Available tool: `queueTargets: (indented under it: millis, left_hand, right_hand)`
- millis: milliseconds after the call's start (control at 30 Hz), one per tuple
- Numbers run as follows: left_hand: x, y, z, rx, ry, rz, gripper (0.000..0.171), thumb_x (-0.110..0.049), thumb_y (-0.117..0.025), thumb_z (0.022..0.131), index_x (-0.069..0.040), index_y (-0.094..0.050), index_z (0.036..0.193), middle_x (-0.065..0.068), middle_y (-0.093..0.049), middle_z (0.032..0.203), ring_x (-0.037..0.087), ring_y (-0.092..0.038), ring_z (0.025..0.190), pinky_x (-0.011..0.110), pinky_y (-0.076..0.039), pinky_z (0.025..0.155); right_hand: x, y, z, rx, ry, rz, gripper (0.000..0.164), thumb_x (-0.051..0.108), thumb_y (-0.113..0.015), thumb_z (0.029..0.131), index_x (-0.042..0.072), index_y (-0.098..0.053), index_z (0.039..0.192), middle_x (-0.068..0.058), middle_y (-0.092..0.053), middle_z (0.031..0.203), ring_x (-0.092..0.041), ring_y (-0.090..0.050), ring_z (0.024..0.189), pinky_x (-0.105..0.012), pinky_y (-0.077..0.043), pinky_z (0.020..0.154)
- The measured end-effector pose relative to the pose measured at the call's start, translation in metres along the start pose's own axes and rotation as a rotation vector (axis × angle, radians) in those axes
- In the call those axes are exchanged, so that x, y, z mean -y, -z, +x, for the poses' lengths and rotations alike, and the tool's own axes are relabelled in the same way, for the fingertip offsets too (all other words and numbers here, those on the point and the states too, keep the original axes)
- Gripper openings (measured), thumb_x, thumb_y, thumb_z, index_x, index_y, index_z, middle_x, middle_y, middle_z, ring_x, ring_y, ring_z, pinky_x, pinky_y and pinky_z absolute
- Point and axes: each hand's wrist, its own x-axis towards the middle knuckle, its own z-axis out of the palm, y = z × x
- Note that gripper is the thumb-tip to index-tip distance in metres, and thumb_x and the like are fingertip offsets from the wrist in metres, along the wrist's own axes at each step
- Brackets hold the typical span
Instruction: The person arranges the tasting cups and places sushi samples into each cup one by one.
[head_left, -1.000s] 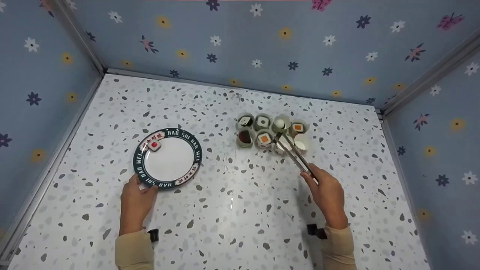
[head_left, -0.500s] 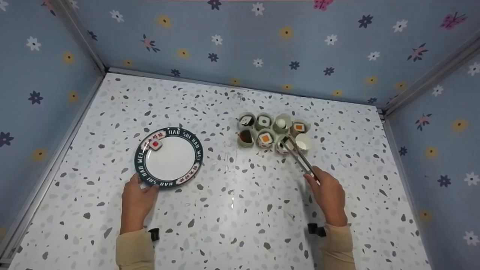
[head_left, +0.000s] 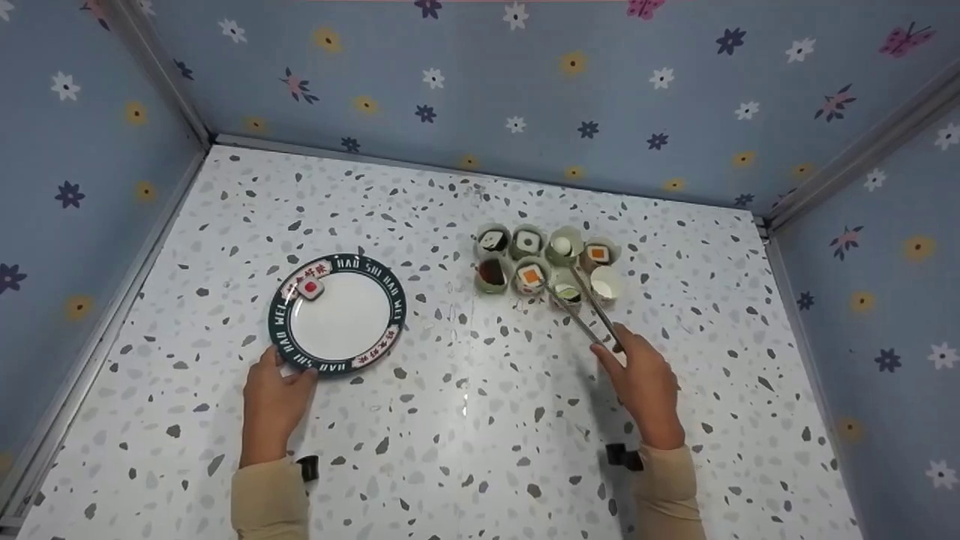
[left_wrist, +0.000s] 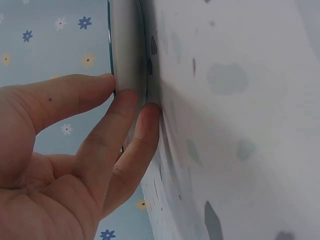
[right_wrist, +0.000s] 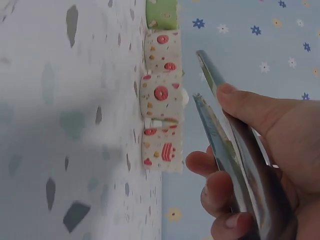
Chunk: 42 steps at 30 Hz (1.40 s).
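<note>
My left hand point(head_left: 271, 401) rests its fingertips against the near-left rim of a round plate point(head_left: 341, 315) with a dark green lettered border. In the left wrist view the thumb and fingers touch the plate's outer side point(left_wrist: 127, 50). On the plate's upper left lies a small sushi piece point(head_left: 310, 288) with a red centre. My right hand point(head_left: 649, 386) holds metal tongs point(head_left: 596, 307), also large in the right wrist view point(right_wrist: 250, 165). Their tips stand apart on either side of a front-row cup holding a green-and-dark sushi piece point(head_left: 568, 294).
Small paper cups stand in two rows, with an orange-centred sushi piece point(head_left: 532, 277), a dark brown piece point(head_left: 492, 274) and a white ball point(head_left: 561, 246) among their contents. One cup point(head_left: 604, 285) shows a white inside. Flower-patterned walls point(head_left: 480, 90) border the speckled table point(head_left: 450, 420).
The tongs first moved toward me with their tips close together over the front cup. Now the tips have spread wider and my right hand has shifted slightly left. My left hand and the plate stay put.
</note>
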Motion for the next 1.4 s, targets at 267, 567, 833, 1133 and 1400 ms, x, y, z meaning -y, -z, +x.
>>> queueTargets:
  millis: [267, 567, 833, 1133, 1400]
  left_hand:
    - [0.001, 0.000, 0.000, -0.022, -0.010, -0.011, 0.077, -0.014, -0.062, 0.095, 0.014, -0.018, 0.152, 0.038, -0.034, 0.144, 0.046, -0.050, 0.122, 0.054, -0.031, 0.110]
    - [0.001, -0.001, 0.001, -0.033, -0.019, -0.017, 0.075, -0.012, -0.062, 0.095, 0.014, -0.020, 0.152, 0.037, -0.035, 0.143, 0.045, -0.053, 0.120, 0.053, -0.035, 0.107]
    - [0.001, -0.002, 0.000, -0.036, -0.018, -0.018, 0.075, -0.013, -0.063, 0.095, 0.014, -0.020, 0.152, 0.037, -0.036, 0.143, 0.044, -0.053, 0.118, 0.053, -0.036, 0.106]
    - [0.001, -0.001, -0.001, -0.032, -0.010, -0.032, 0.075, -0.012, -0.062, 0.096, 0.012, -0.019, 0.153, 0.036, -0.035, 0.145, 0.044, -0.054, 0.119, 0.052, -0.038, 0.105]
    - [0.003, -0.003, -0.002, -0.057, -0.050, -0.026, 0.073, -0.011, -0.062, 0.096, 0.015, -0.022, 0.151, 0.038, -0.038, 0.140, 0.044, -0.058, 0.114, 0.051, -0.044, 0.100]
  right_hand:
    - [0.048, -0.021, 0.015, 0.008, 0.165, 0.004, 0.053, 0.042, -0.071, 0.092, 0.010, -0.063, 0.134, -0.006, -0.069, 0.098, -0.026, -0.065, 0.076, -0.045, -0.051, 0.057]
    - [0.112, -0.056, 0.033, 0.028, 0.394, 0.003, 0.052, 0.045, -0.070, 0.093, 0.012, -0.064, 0.132, -0.003, -0.070, 0.095, -0.020, -0.067, 0.072, -0.039, -0.051, 0.053]
    - [0.160, -0.083, 0.043, 0.127, 0.467, -0.052, 0.046, 0.048, -0.066, 0.094, 0.018, -0.066, 0.129, 0.003, -0.071, 0.097, -0.019, -0.062, 0.062, -0.036, -0.049, 0.049]
    - [0.208, -0.111, 0.054, 0.249, 0.517, -0.099, 0.050, 0.051, -0.061, 0.096, 0.018, -0.063, 0.135, -0.003, -0.071, 0.111, -0.024, -0.069, 0.076, -0.038, -0.054, 0.057]
    - [0.236, -0.126, 0.059, 0.305, 0.485, -0.135, 0.040, 0.050, -0.060, 0.098, 0.019, -0.067, 0.121, -0.001, -0.070, 0.098, -0.021, -0.067, 0.074, -0.037, -0.052, 0.054]
